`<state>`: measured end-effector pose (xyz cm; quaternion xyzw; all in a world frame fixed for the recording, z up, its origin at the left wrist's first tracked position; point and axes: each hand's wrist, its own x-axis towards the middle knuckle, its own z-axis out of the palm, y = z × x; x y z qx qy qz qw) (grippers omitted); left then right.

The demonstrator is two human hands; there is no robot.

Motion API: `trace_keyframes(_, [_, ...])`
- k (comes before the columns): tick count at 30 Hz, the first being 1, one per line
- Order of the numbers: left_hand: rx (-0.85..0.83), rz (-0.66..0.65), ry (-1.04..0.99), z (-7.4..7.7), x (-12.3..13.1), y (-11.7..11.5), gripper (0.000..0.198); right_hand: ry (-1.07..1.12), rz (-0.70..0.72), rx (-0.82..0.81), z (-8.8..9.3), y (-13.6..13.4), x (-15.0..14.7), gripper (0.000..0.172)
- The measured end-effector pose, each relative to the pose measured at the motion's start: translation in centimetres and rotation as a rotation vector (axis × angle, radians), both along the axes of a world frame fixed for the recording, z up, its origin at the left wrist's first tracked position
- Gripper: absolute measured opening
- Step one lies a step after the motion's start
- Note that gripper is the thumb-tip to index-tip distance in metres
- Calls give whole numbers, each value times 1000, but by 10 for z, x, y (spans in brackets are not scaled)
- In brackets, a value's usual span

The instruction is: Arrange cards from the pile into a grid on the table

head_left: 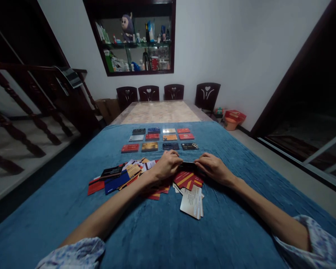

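Observation:
Between my two hands a dark card (188,164) is held by its ends, seen nearly edge-on. My left hand (168,164) pinches its left end, and my right hand (212,167) pinches its right end. Red and yellow cards (186,180) lie just below it, partly over white cards (192,203). To the left spreads a mixed loose pile with a blue card (116,183), a black card (111,172) and a red card (95,186). Beyond my hands several card stacks stand in three rows, among them a gold one (149,146) and a black one (189,146).
A blue cloth (145,239) covers the near part of the long table, whose far end shows a beige top (162,111). Dark chairs (207,96) stand behind it. A wooden railing (25,101) runs at the left; an orange bucket (231,123) is at the right.

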<state>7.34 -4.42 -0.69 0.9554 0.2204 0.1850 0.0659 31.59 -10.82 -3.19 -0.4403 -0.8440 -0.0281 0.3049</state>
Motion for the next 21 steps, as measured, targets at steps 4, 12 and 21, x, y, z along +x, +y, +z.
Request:
trace_keyframes(4, [-3,33,-30,-3,1,2,25,11,-98,45,-4,2,-4,38])
trace_keyframes(12, [14,141,-65,-3,2,1,40,12,-193,43,-8,6,-9,31])
trace_keyframes(21, [70,191,9,-13,0,2,47,-64,-128,28,-14,10,-11,42])
